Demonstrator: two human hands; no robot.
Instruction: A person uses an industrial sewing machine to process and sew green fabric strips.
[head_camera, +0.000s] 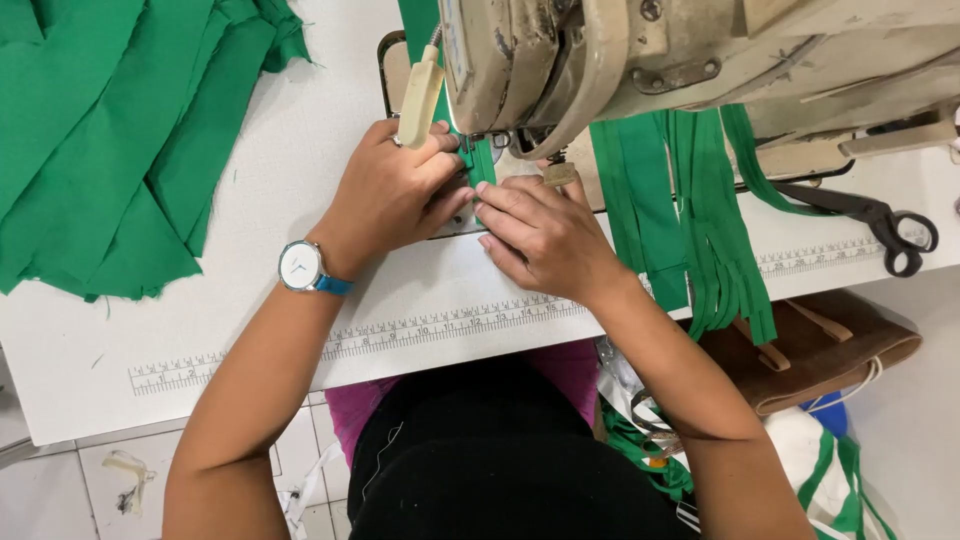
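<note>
While both hands pinch one green strip (483, 165), left hand (395, 195), right hand (545, 235), one sewing machine (700, 60), one scissors (880, 222)

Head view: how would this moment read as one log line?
left hand: pinching green strip | right hand: pressing strip | sewing machine: above | scissors: right

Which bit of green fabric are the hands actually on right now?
The narrow green strip under the sewing machine, pinched between the left hand and right hand. The big pile lies untouched at left; the strip bundle hangs at right.
</note>
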